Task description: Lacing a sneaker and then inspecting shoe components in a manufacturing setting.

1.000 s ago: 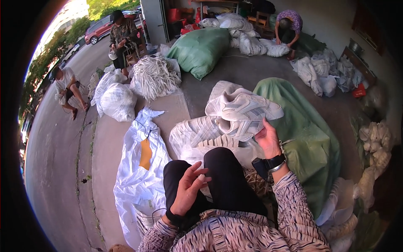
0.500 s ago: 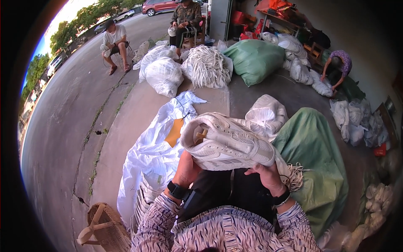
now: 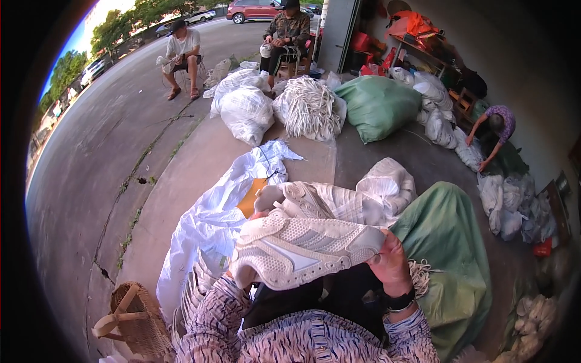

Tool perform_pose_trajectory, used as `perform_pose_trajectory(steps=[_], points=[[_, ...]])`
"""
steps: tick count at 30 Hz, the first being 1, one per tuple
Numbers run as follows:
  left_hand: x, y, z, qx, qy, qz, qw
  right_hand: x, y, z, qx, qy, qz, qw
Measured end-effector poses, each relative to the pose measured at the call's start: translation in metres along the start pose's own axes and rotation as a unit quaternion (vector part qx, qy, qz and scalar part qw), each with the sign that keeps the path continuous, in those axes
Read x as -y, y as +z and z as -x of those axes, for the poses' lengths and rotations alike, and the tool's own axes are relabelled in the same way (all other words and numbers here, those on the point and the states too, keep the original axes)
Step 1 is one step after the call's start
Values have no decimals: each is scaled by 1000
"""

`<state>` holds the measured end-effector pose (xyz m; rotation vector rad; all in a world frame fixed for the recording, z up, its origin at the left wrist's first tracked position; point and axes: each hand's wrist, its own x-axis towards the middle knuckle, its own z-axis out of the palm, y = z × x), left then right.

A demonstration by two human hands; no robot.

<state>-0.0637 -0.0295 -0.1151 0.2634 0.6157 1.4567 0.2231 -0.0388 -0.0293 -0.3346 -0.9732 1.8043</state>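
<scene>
A cream-white shoe upper (image 3: 327, 245) with a mesh side and a pale side panel is held over my lap, its side turned toward me. My right hand (image 3: 391, 263) grips the toe end, thumb along the edge. Most of my left hand (image 3: 260, 214) is hidden behind the heel end, where only a bit of finger shows; it supports the upper there. Beyond the upper lies a white sack (image 3: 209, 209) with an orange-yellow piece (image 3: 251, 196) on it. A green sack (image 3: 445, 242) stands close to my right hand, with a bunch of pale laces (image 3: 419, 275) beside it.
A woven basket (image 3: 136, 317) stands at lower left. White bags (image 3: 245, 115), a heap of pale strips (image 3: 308, 109) and a green bundle (image 3: 378, 106) lie ahead. Two people sit at the back, one with a shoe-like piece; another person (image 3: 493, 130) bends over bags at right.
The shoe upper has been tilted, so its opening has turned away and its side now faces me. My left hand has gone behind it. The view has shifted slightly.
</scene>
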Motion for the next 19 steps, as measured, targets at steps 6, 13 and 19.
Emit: perform_pose_trajectory(steps=[6,13,19], points=[[-24,-4,-28,-8,51,38,998,20,2,3,196,158,140,958],[-115,28,-47,74,146,-20,986,28,-18,-27,29,-115,406,906],[-120,49,-50,86,96,-10,992,-2,-73,-71,24,-162,786,596]])
